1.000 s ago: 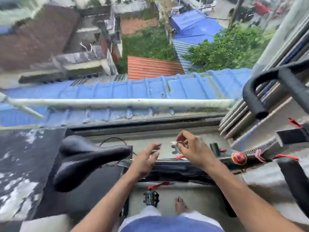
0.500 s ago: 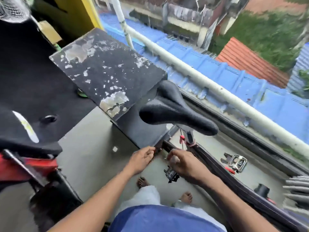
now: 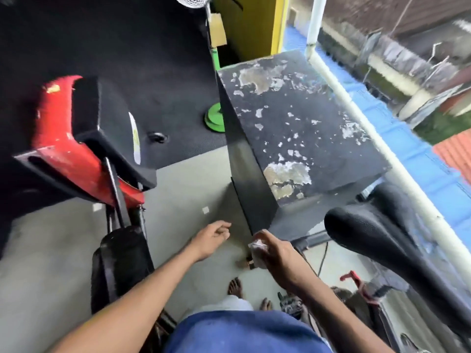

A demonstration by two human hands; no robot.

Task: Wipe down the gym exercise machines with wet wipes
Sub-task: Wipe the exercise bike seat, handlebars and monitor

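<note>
- The right hand [image 3: 276, 253] was at about 5 o'clock from the centre of the view, and its fingers were curled around a crumpled white wet wipe [image 3: 258, 247].
- The wipe was in front of the lower corner of a black block with peeling paint [image 3: 293, 128], which stood at 1 o'clock; I could not tell if the wipe touched it.
- The left hand [image 3: 210, 240] was at 6 o'clock, near the right hand but apart from it. Its fingers were loosely bent and it held nothing.
- A black bicycle saddle [image 3: 369, 233] was at 4 o'clock, just beside the block.
- A red and black exercise machine [image 3: 76, 149] was at 9 o'clock, over the grey floor [image 3: 38, 263].
- A pale mark [image 3: 135, 138] was on the black part of this machine, but it was too blurred to read as writing.
- A green disc [image 3: 214, 118] lay on the dark mat at 12 o'clock.
- No container was clear enough to describe.
- Two bare feet [image 3: 235, 286] stood on the floor at 6 o'clock.
</note>
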